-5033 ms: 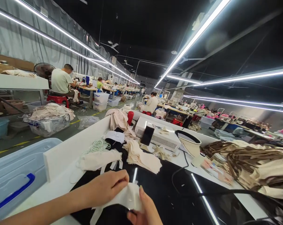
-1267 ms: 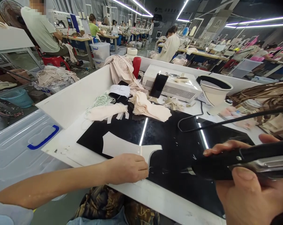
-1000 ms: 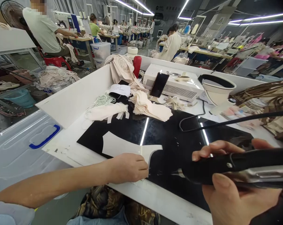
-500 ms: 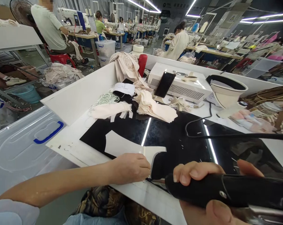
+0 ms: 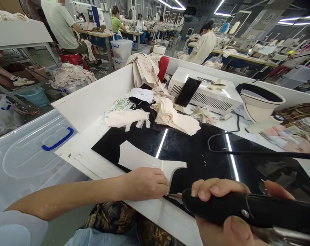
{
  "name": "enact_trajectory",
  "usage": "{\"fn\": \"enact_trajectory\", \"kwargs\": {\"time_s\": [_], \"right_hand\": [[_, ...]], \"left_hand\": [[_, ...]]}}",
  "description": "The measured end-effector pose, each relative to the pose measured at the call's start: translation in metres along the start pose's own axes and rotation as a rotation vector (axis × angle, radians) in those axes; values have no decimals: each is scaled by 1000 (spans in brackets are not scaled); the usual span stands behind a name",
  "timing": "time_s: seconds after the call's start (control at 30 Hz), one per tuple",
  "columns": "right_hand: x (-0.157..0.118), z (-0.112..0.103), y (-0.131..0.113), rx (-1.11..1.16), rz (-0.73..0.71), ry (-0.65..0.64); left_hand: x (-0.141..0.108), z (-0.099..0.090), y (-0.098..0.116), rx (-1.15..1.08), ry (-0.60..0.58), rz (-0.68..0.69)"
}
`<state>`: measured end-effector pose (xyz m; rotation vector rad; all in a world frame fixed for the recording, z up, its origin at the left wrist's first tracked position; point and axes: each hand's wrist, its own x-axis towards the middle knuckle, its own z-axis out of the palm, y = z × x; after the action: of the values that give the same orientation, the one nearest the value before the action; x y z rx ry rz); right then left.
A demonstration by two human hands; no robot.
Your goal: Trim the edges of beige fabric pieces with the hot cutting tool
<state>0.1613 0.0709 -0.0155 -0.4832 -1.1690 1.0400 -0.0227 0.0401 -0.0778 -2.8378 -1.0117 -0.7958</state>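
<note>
My left hand (image 5: 146, 184) is closed, its fingertips pinching the near edge of a cream fabric piece (image 5: 137, 155). The piece lies flat on a glossy black sheet (image 5: 196, 164) and has a seam across it and a curved cutout at its right end. My right hand (image 5: 221, 205) wraps round a thick black-handled tool (image 5: 216, 208) in the right foreground. A thin tip (image 5: 175, 195) sticks out of the tool's left end, close by my left fingertips. Whether the tip touches the fabric is hidden by the fingers.
Beyond lie stacked cream fabric pieces (image 5: 178, 118), green cord (image 5: 123, 104), a phone (image 5: 188, 92) leaning on a vented white box (image 5: 208, 95), and a red cone (image 5: 163, 68). A black cable (image 5: 260, 153) crosses the sheet. A clear lidded bin (image 5: 29, 157) stands left. Other people sit farther off.
The view has shifted slightly, moving the table rightward in it. The tool's tip has come a little nearer to my left fingertips. Both hands keep their hold.
</note>
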Motion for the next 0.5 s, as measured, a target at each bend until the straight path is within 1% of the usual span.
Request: {"fn": "enact_trajectory", "kwargs": {"time_s": [0.07,0.2,0.33,0.5], "right_hand": [[0,5,-2,-4,-7,51],[1,14,-3,-12,-23,22],[1,15,-2,-44,-40,60],[1,18,-4,-94,-45,58]], "left_hand": [[-1,0,0,-18,1,-7],[-2,1,0,-45,-4,-25],[-3,1,-1,-55,-10,-26],[-2,-2,-2,-62,-33,-80]]}}
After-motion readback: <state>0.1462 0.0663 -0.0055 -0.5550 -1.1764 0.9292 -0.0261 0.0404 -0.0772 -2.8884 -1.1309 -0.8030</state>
